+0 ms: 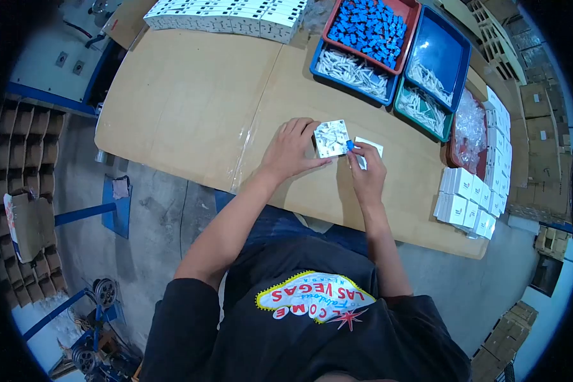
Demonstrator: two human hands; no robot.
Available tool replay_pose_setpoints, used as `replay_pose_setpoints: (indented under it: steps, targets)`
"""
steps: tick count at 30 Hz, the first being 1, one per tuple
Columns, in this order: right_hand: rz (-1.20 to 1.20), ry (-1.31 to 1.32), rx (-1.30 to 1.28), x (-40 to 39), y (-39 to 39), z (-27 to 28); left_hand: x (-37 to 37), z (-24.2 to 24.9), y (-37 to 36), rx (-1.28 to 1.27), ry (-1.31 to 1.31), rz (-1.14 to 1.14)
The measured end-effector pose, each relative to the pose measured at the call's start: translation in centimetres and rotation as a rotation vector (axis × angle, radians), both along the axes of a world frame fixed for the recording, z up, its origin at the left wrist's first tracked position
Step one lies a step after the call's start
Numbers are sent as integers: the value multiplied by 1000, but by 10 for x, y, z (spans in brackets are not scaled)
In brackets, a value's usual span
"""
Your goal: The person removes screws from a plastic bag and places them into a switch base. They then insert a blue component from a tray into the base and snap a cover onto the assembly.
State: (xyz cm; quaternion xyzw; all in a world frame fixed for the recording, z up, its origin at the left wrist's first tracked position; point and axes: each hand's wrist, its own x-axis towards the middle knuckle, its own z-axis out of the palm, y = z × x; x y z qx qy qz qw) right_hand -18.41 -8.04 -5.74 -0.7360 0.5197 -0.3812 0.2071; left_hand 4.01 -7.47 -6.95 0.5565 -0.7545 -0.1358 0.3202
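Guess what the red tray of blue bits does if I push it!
The red tray likely feels stiff; its walls look straight. Its loose, heaped blue bits might spill. It sits partly over a blue tray, so it could tip.

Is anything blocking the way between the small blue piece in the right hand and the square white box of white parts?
Nothing visible is. The small blue piece, in the right hand's fingers, is at the square white box's right edge; the left hand is on the opposite side.
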Motion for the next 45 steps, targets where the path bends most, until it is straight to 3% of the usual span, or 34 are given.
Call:
replay_pose_setpoints:
  steps: [14, 22, 24, 29, 33, 35, 36, 38, 39, 41, 45]
  targets:
    - [61, 9, 28, -2, -2, -6, -1, 0, 1, -2, -10, 10]
    - [103, 244, -148, -1, -1, 37, 1, 2, -4, 1, -10, 16]
    - [85, 184, -58, -1, 2, 39, 2, 1, -1, 2, -21, -4]
    - [65, 633, -25, 3, 22, 24, -2, -1, 5, 31, -18, 23]
    - [90, 621, 15, -8, 12, 23, -1, -1, 1, -13, -7, 11]
    - [168, 349, 31, -28, 2, 11, -2, -3, 0, -35, 1, 7]
    - [172, 344, 30, -35, 2, 12, -1, -4, 1, -47, 7, 12]
    - [-181, 219, 60, -48, 10, 15, -1, 0, 3, -9, -12, 24]
    - [-181, 215, 64, -50, 13, 14, -1, 1, 3, 19, -29, 28]
    - [-385, 353, 307, -57, 17, 15, -1, -1, 4, -7, -15, 24]
    - [-408, 371, 371, -50, 15, 13, -2, -2, 2, -30, -7, 14]
